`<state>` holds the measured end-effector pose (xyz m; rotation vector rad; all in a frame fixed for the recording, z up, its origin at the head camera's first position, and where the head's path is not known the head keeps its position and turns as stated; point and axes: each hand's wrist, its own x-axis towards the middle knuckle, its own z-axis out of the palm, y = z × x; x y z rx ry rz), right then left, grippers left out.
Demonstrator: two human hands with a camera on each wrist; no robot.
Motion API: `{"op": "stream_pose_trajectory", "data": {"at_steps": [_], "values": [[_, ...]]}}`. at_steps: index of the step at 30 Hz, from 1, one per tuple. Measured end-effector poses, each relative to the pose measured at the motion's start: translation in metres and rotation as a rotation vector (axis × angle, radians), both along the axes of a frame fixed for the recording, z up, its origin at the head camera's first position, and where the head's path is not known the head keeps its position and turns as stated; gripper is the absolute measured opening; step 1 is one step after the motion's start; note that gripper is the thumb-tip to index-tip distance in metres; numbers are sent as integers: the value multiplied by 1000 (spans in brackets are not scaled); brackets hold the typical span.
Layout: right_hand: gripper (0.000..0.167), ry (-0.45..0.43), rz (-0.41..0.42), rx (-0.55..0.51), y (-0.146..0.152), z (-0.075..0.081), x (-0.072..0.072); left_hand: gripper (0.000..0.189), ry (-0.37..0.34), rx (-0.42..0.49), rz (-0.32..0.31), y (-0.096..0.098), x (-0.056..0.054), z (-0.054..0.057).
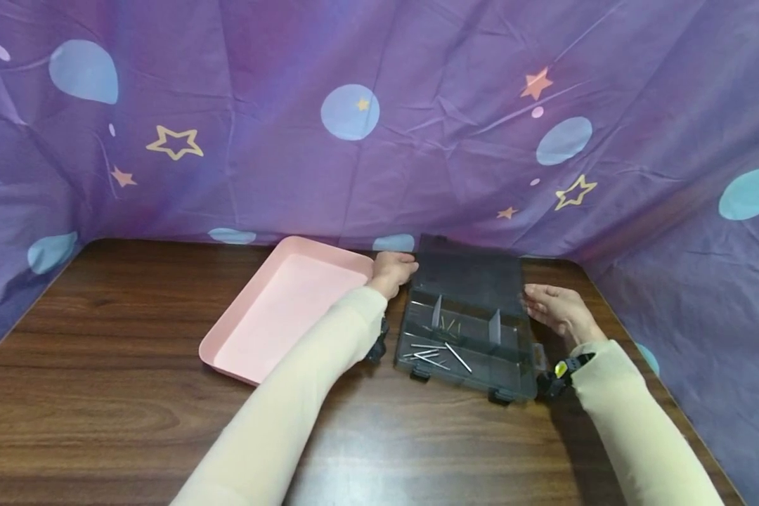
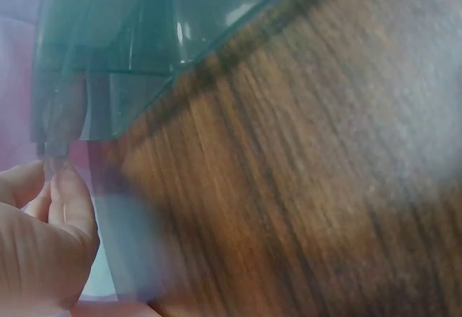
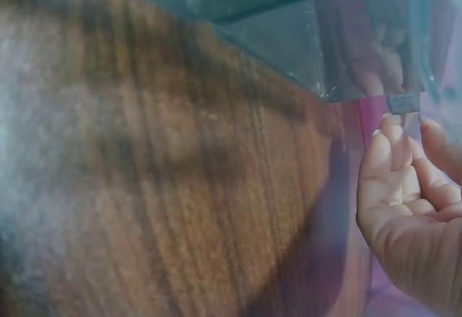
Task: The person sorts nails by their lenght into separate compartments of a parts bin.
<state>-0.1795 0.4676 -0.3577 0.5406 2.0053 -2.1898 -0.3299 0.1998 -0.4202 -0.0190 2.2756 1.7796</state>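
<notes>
A dark see-through plastic organizer box [image 1: 465,351] lies on the table with its lid [image 1: 471,277] hinged up at the far side. Slim silver-coloured metal pieces [image 1: 458,358] lie in its front compartment, and a few short gold-coloured ones [image 1: 450,326] sit behind them between two upright dividers. My left hand [image 1: 395,271] pinches the lid's left edge between thumb and fingers. At the opposite edge, the fingertips and thumb of my right hand [image 1: 559,309] pinch the lid too. Both wrist views show the hands, left [image 2: 50,223] and right [image 3: 408,194], at the clear plastic edge.
Left of the box is a shallow pink tray [image 1: 228,316], partly behind my left forearm. Two black latches [image 1: 501,397] stick out from the box's front. A purple curtain [image 1: 278,140] with stars and dots hangs behind the brown wooden table [image 1: 101,393].
</notes>
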Motion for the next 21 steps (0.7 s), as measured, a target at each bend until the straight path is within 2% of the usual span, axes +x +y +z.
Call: {"op": "stream_pose_trajectory", "data": {"at_steps": [1,3,4,5,8,13,21], "values": [[26,5,2,-4,0,1,0,20,-21,2,-5,-3,7,11],[25,19,-1,-17,0,4,1,21,-15,-7,23,-7,22,31],[24,24,-3,-18,0,5,1,20,-8,10,18,-8,23,35],[24,32,-4,-17,0,6,2,23,-30,-13,21,-12,33,49],[24,67,4,-15,0,8,3,24,-6,-1,35,-17,47,64],[23,117,12,2,-1,10,5,26,13,50,17,-23,54,70],[24,205,-12,-26,-4,10,7,27,70,124,-48,-31,52,70]]}}
